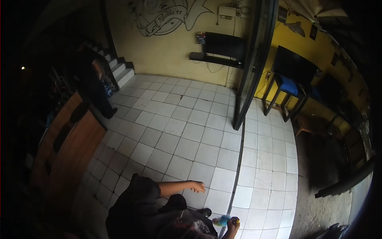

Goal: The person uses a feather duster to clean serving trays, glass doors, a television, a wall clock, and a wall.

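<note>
My left hand (pixel 197 186) is held out in front of my body over the white floor tiles, fingers curled into a fist, and nothing shows in it. At the bottom of the view, my right hand (pixel 233 224) is closed around the yellow handle of a small duster. The fluffy blue and green head of the duster (pixel 221 220) points left, over the dark floor track (pixel 235 184). My black shoe (pixel 207 212) shows just beside it.
A person in dark clothes (pixel 93 85) stands at the left near the stairs (pixel 119 71) and a wooden counter (pixel 75 139). A dark door frame (pixel 254 63) rises from the track. Right of it stands a stool with a blue seat (pixel 288 85).
</note>
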`<action>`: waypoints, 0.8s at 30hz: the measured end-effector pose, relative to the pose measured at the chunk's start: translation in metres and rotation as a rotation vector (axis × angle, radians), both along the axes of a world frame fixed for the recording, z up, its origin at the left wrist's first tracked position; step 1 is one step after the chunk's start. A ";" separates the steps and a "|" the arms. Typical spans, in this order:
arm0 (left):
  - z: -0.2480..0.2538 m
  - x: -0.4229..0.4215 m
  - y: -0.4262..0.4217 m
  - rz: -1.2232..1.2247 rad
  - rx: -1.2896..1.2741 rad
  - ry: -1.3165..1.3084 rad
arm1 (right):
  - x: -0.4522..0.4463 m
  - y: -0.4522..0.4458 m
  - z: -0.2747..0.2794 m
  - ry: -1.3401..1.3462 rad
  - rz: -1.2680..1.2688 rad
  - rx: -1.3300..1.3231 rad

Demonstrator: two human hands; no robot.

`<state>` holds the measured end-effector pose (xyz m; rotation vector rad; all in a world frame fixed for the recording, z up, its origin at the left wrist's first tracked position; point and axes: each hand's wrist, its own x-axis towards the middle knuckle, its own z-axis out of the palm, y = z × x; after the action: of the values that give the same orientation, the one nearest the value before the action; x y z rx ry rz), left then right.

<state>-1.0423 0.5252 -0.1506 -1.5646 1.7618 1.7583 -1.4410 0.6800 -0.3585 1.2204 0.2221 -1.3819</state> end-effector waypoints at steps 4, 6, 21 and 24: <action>0.000 0.079 -0.013 0.500 -0.131 -0.039 | 0.056 -0.112 0.163 0.310 0.361 -0.328; 0.008 0.095 -0.020 0.749 -0.116 0.053 | 0.057 -0.168 0.159 0.378 0.408 -0.270; -0.026 0.155 -0.127 1.153 0.079 0.519 | 0.233 -0.399 0.226 0.920 1.001 -0.848; -0.031 0.165 -0.164 1.171 0.127 0.504 | 0.244 -0.425 0.244 0.708 0.892 -0.733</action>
<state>-0.8770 0.3612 -0.1814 -2.4960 0.7315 2.8565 -1.1972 0.2549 -0.1147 -0.0580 0.6006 -0.8857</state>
